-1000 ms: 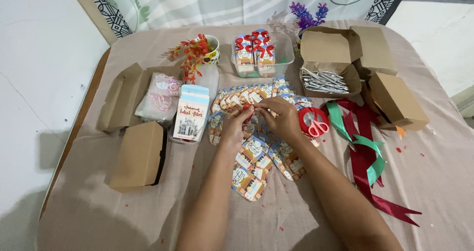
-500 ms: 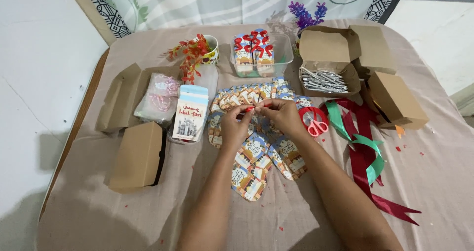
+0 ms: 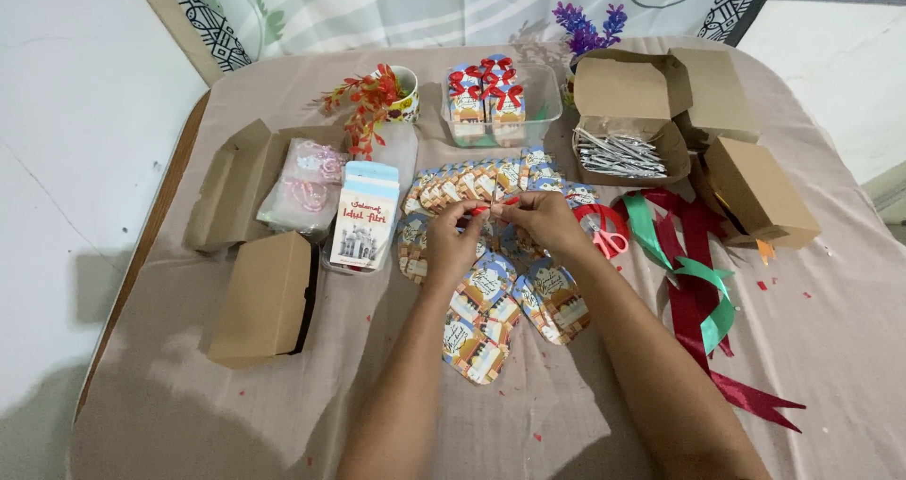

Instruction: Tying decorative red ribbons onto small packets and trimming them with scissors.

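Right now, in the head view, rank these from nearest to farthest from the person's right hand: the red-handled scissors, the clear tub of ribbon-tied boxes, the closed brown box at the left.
1. Red-handled scissors: just to the right of the right hand, on the cloth.
2. Clear tub of ribbon-tied boxes: farther up the table, behind the hand.
3. Closed brown box: far to the left, beyond the left hand.

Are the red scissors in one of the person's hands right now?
No, the scissors lie on the cloth beside the right hand.
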